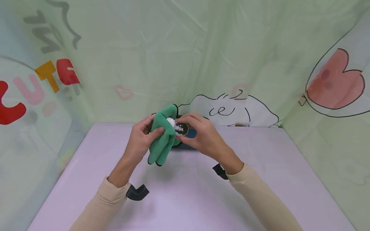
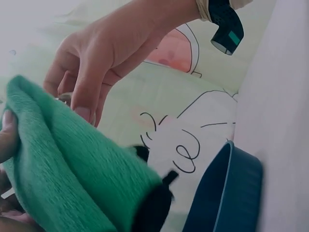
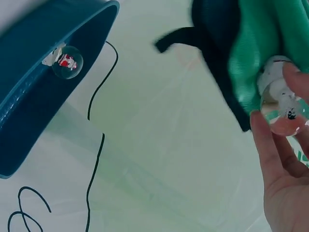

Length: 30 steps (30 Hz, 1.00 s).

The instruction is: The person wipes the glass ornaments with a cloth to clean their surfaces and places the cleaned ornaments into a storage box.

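My left hand grips a folded green cloth with dark edging, its thumb on top. A small snow globe with a white base lies against the cloth. My right hand pinches the clear ball between thumb and fingers. The right wrist view shows a small white figure inside this snow globe, its base touching the cloth. In the left wrist view the cloth hides most of the globe, and only a few left fingers show at the edge.
Behind the hands stands a blue container, partly covered by them. Within the container, the right wrist view shows another snow globe with a red and white figure. Pale printed curtains enclose the light purple tabletop.
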{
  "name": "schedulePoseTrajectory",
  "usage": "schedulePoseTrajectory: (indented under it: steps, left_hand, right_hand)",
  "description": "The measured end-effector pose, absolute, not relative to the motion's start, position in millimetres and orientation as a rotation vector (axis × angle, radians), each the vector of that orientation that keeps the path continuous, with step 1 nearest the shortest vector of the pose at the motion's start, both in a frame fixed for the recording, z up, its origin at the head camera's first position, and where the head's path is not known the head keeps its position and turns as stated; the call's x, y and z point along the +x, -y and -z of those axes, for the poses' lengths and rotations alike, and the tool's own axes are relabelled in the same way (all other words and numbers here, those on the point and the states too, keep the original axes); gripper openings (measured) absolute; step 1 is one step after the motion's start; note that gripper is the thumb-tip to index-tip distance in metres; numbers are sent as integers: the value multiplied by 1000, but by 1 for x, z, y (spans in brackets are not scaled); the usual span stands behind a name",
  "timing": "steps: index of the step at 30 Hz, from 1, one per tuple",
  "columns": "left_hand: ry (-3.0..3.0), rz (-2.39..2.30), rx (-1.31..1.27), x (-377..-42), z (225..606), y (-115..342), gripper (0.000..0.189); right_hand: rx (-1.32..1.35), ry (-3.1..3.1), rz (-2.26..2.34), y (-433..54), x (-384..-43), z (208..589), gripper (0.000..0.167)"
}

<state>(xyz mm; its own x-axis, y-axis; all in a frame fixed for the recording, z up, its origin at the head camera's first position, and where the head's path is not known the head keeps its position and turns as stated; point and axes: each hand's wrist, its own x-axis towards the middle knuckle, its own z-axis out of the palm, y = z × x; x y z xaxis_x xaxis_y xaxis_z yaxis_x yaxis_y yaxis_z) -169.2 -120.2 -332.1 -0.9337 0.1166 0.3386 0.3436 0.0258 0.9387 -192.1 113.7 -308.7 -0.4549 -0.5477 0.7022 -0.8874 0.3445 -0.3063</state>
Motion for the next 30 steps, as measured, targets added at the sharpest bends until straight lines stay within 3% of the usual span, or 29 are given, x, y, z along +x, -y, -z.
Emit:
schedulePoseTrajectory:
  steps: [30]
  left_hand:
    - [2193, 2010, -472, -175, 346, 122, 39]
  right_hand:
    - [1199, 2047, -910, -113, -204, 317, 51]
